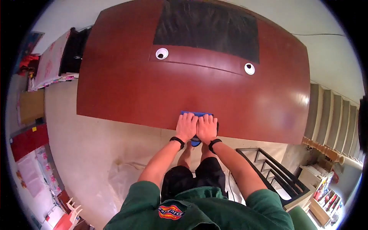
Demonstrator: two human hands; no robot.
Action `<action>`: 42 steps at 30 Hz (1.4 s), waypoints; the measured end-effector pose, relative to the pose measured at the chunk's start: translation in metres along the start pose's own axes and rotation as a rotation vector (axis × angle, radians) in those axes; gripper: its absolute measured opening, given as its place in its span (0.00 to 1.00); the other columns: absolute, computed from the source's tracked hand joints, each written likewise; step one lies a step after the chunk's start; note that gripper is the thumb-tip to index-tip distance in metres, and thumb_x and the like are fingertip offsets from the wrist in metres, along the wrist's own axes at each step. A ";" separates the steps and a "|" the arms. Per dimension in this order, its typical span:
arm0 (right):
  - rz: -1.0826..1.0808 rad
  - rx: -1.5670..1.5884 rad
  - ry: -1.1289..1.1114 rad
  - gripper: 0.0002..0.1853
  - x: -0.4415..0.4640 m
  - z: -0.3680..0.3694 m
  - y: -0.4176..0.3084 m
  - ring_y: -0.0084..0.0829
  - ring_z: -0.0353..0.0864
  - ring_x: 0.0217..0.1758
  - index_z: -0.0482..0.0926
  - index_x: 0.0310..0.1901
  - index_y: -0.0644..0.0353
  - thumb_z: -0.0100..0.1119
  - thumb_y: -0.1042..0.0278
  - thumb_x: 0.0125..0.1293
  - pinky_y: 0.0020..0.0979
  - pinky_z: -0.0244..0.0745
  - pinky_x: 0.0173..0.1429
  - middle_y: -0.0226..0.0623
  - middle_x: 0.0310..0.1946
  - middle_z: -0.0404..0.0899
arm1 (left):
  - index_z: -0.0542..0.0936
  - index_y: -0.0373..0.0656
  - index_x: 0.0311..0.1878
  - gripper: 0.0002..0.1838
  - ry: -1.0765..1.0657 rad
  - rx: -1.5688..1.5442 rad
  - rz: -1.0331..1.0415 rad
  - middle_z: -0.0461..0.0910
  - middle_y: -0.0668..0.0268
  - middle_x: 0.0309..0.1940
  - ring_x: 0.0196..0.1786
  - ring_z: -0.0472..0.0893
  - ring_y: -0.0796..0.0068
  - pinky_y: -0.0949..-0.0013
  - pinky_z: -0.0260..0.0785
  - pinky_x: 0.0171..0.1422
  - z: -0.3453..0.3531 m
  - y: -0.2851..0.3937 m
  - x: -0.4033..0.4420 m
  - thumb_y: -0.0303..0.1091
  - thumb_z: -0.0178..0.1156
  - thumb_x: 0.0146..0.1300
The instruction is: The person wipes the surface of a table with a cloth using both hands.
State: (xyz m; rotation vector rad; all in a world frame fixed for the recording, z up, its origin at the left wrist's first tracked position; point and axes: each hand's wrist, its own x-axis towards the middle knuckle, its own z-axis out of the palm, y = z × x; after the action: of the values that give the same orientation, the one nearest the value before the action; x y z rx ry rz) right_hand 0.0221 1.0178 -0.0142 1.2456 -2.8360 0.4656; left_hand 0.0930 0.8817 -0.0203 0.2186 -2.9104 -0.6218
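Observation:
A folded blue cloth (197, 113) lies at the near edge of a reddish-brown wooden table (119, 86). My left hand (186, 125) holds its left part, fingers together and pointing away from me. Right beside it, my right hand (207, 128) grips the other part, thumbs nearly touching. Most of the cloth is covered by the hands; a blue strip shows past the fingertips and a dark edge on the right. Both wrists wear black bands.
A black panel (207, 28) covers the table's far middle. Two white rings with dark openings, one left (161, 53) and one right (249, 69), sit in the top. A black metal frame (274, 174) stands at right, near stairs (331, 115). Clear plastic sheeting (124, 178) lies on the floor.

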 end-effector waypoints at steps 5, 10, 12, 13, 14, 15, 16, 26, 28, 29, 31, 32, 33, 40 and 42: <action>-0.010 0.044 0.023 0.08 0.003 0.001 0.003 0.44 0.74 0.48 0.77 0.40 0.52 0.62 0.58 0.71 0.49 0.63 0.53 0.37 0.40 0.75 | 0.79 0.46 0.45 0.06 -0.003 0.012 0.025 0.78 0.61 0.46 0.50 0.77 0.55 0.52 0.67 0.55 -0.004 -0.002 0.005 0.36 0.58 0.70; -0.029 0.021 0.044 0.08 0.027 0.004 0.009 0.44 0.74 0.49 0.77 0.41 0.53 0.61 0.58 0.71 0.49 0.64 0.54 0.39 0.42 0.75 | 0.79 0.46 0.45 0.06 -0.007 0.024 0.035 0.78 0.61 0.47 0.51 0.77 0.55 0.51 0.67 0.56 -0.006 -0.013 0.028 0.36 0.58 0.70; -0.005 -0.012 -0.014 0.09 0.047 0.009 0.015 0.45 0.74 0.51 0.78 0.43 0.53 0.60 0.58 0.72 0.49 0.64 0.56 0.39 0.44 0.75 | 0.79 0.46 0.45 0.06 0.018 0.042 0.041 0.79 0.60 0.47 0.51 0.77 0.55 0.51 0.68 0.57 -0.006 -0.023 0.050 0.36 0.58 0.70; 0.007 0.003 -0.022 0.09 0.060 0.008 0.017 0.45 0.74 0.52 0.78 0.43 0.53 0.59 0.57 0.73 0.50 0.64 0.56 0.39 0.44 0.76 | 0.79 0.46 0.45 0.06 0.021 0.050 0.049 0.79 0.60 0.47 0.51 0.77 0.55 0.51 0.68 0.57 -0.009 -0.028 0.062 0.36 0.58 0.70; 0.016 0.018 -0.029 0.09 0.074 0.008 0.019 0.45 0.74 0.52 0.78 0.44 0.53 0.59 0.57 0.73 0.50 0.64 0.57 0.39 0.44 0.76 | 0.79 0.46 0.45 0.06 0.025 0.059 0.057 0.79 0.60 0.47 0.51 0.77 0.55 0.51 0.68 0.57 -0.011 -0.034 0.074 0.36 0.58 0.70; 0.031 0.017 -0.044 0.10 0.084 0.009 0.022 0.45 0.74 0.54 0.79 0.45 0.54 0.59 0.57 0.73 0.50 0.64 0.57 0.39 0.45 0.76 | 0.79 0.46 0.45 0.07 0.057 0.041 0.062 0.78 0.60 0.47 0.51 0.77 0.55 0.51 0.67 0.56 -0.011 -0.038 0.084 0.36 0.59 0.69; 0.017 0.016 -0.036 0.10 0.094 0.011 0.024 0.45 0.74 0.54 0.79 0.45 0.54 0.59 0.57 0.73 0.50 0.64 0.57 0.39 0.45 0.76 | 0.79 0.46 0.45 0.07 0.056 0.046 0.058 0.78 0.60 0.47 0.51 0.77 0.55 0.51 0.67 0.56 -0.011 -0.043 0.093 0.36 0.59 0.69; -0.062 0.072 0.020 0.10 0.195 0.016 0.053 0.45 0.75 0.54 0.79 0.45 0.54 0.61 0.59 0.70 0.48 0.65 0.57 0.40 0.46 0.77 | 0.80 0.44 0.50 0.10 0.104 0.057 0.010 0.77 0.59 0.48 0.53 0.75 0.52 0.50 0.66 0.57 -0.008 -0.084 0.178 0.35 0.59 0.69; -0.037 0.077 0.053 0.08 0.212 0.020 0.056 0.46 0.75 0.54 0.78 0.45 0.54 0.61 0.60 0.71 0.48 0.67 0.57 0.40 0.46 0.77 | 0.80 0.45 0.52 0.11 0.091 0.041 -0.004 0.78 0.59 0.52 0.55 0.75 0.51 0.50 0.66 0.59 -0.009 -0.093 0.195 0.35 0.60 0.68; -0.032 0.076 0.079 0.08 0.222 0.023 0.059 0.46 0.75 0.54 0.78 0.45 0.54 0.61 0.60 0.71 0.48 0.67 0.57 0.40 0.46 0.77 | 0.80 0.45 0.52 0.12 0.113 0.040 -0.005 0.78 0.59 0.53 0.56 0.75 0.51 0.50 0.66 0.60 -0.011 -0.097 0.205 0.35 0.60 0.68; -0.020 0.058 0.110 0.08 0.242 0.028 0.064 0.46 0.76 0.53 0.78 0.44 0.54 0.60 0.61 0.72 0.47 0.68 0.57 0.40 0.46 0.77 | 0.80 0.45 0.53 0.13 0.135 0.052 -0.023 0.78 0.59 0.55 0.58 0.75 0.51 0.49 0.66 0.62 -0.009 -0.104 0.222 0.33 0.61 0.66; -0.026 0.060 0.108 0.08 0.251 0.029 0.066 0.46 0.76 0.53 0.78 0.44 0.54 0.60 0.61 0.72 0.47 0.68 0.57 0.40 0.46 0.77 | 0.80 0.45 0.54 0.14 0.148 0.041 -0.027 0.78 0.59 0.55 0.58 0.75 0.51 0.49 0.66 0.62 -0.009 -0.107 0.230 0.33 0.61 0.66; -0.033 0.065 0.103 0.08 0.259 0.031 0.069 0.46 0.76 0.53 0.78 0.44 0.54 0.60 0.61 0.71 0.47 0.68 0.57 0.40 0.46 0.77 | 0.80 0.45 0.54 0.14 0.160 0.032 -0.033 0.78 0.59 0.55 0.58 0.75 0.51 0.49 0.66 0.62 -0.009 -0.111 0.237 0.33 0.61 0.66; -0.043 0.076 0.101 0.07 0.281 0.032 0.073 0.45 0.76 0.54 0.79 0.44 0.53 0.61 0.61 0.71 0.46 0.68 0.57 0.39 0.46 0.78 | 0.80 0.46 0.53 0.14 0.172 0.055 -0.027 0.78 0.60 0.53 0.58 0.75 0.51 0.48 0.66 0.62 -0.009 -0.122 0.257 0.32 0.61 0.65; -0.037 0.079 0.087 0.07 0.281 0.032 0.074 0.45 0.76 0.54 0.79 0.44 0.53 0.61 0.61 0.70 0.46 0.68 0.58 0.39 0.46 0.78 | 0.81 0.46 0.53 0.13 0.151 0.045 -0.034 0.78 0.60 0.53 0.58 0.75 0.51 0.48 0.66 0.62 -0.010 -0.122 0.258 0.32 0.61 0.65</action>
State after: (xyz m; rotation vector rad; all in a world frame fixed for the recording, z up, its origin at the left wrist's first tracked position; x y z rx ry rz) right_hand -0.2200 0.8544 -0.0283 1.2555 -2.7428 0.6207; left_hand -0.1436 0.7231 -0.0303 0.3069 -2.7825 -0.5218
